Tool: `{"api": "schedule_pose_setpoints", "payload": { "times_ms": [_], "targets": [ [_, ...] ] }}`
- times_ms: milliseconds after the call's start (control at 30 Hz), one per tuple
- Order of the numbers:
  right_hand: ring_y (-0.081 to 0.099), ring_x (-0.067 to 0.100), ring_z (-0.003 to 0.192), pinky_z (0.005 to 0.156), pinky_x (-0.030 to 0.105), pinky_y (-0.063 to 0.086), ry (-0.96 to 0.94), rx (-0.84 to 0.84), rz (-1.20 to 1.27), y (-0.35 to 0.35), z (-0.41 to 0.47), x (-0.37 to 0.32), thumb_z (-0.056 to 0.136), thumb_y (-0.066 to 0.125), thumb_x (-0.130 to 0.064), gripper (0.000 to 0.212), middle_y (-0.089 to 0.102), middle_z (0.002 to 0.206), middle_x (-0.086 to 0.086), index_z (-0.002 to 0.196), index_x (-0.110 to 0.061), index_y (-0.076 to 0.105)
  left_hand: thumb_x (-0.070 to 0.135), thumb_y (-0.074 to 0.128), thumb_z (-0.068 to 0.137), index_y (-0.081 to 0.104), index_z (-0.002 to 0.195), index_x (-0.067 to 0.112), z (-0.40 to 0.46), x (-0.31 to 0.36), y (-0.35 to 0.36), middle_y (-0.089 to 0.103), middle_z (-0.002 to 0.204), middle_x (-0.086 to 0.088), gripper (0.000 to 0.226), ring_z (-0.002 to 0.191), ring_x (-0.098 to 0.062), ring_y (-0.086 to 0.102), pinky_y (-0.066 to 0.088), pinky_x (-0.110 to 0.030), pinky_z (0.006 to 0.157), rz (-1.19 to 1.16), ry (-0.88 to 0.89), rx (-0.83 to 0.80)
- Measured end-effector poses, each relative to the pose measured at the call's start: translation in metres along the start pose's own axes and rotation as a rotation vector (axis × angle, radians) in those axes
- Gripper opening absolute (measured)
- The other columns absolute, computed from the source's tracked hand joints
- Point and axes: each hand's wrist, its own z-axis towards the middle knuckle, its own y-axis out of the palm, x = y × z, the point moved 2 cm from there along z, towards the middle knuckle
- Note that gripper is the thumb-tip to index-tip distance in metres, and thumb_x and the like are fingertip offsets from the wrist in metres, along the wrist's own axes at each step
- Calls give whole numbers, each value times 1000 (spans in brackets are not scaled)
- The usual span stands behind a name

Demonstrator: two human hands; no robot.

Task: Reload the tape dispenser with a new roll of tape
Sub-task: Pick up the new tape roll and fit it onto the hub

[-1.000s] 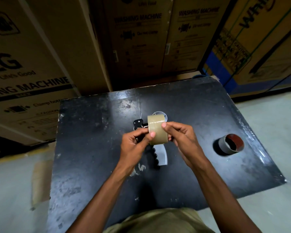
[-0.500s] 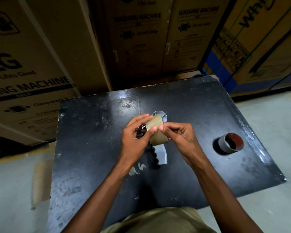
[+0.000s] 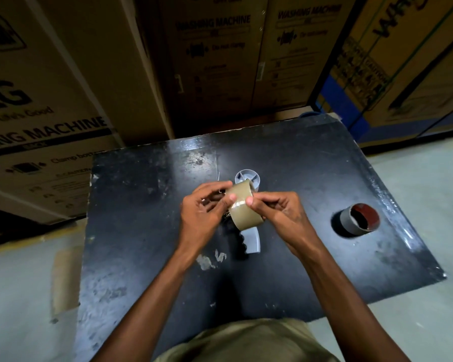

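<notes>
A brown tape roll [image 3: 246, 215] is held between both hands above the middle of the black table [image 3: 141, 231]. My left hand [image 3: 204, 218] grips its left side, thumb pressed on the outer wrap. My right hand [image 3: 280, 218] pinches the roll's face with thumb and fingertip near a pale strip of tape edge. Under the hands lies the tape dispenser [image 3: 250, 242]; its grey handle with black ridged grip shows below the roll and its round grey spool hub [image 3: 247, 177] shows beyond it. The dispenser's middle is hidden by the hands.
An empty grey tape core with a red inside [image 3: 357, 219] lies on its side on the table's right part. Large cardboard washing-machine boxes [image 3: 212, 61] stand close behind and to the left. Pale floor [image 3: 416, 178] surrounds the table.
The roll has been turned and tilted in the hands. My left thumb and right fingertips have come together on the roll's outer wrap, where a lighter tape edge now shows.
</notes>
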Motion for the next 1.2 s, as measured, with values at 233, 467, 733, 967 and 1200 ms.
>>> {"api": "schedule_pose_setpoints", "payload": {
  "times_ms": [233,467,733,967,1200],
  "targets": [
    [70,23,94,85,37,56,4,-78,-2,-1,0,-3,92,72,-6,18,78,103,23,105,3,79,10,83,79,81,89,6,6,6,-12,75,92,-7,11,89,-18,72,58,-32,79,226,246,-23],
    [63,16,82,74,30,48,30,-139,29,-2,2,-3,91,73,-9,12,78,87,16,98,-5,82,4,76,87,76,88,0,4,6,-14,68,89,-8,4,82,-15,64,53,-26,75,474,521,-76],
    [53,23,81,73,38,38,84,-140,19,-2,3,6,86,76,-27,33,69,85,33,99,3,79,12,48,101,57,89,4,3,-10,-4,50,89,-5,17,72,-12,45,39,-21,66,670,510,-226],
    [54,16,84,78,36,41,101,-245,-100,-11,7,0,93,69,-19,25,65,82,11,91,5,77,27,49,101,54,84,20,3,-16,-6,49,74,12,19,69,-8,47,42,-31,66,415,123,-320],
    [63,22,85,80,37,44,62,-238,-244,-17,8,0,97,68,-13,20,70,98,34,98,4,78,40,53,99,68,99,16,-2,-12,-8,62,81,3,28,73,-17,58,52,-40,68,201,-37,-372]
  ]
}}
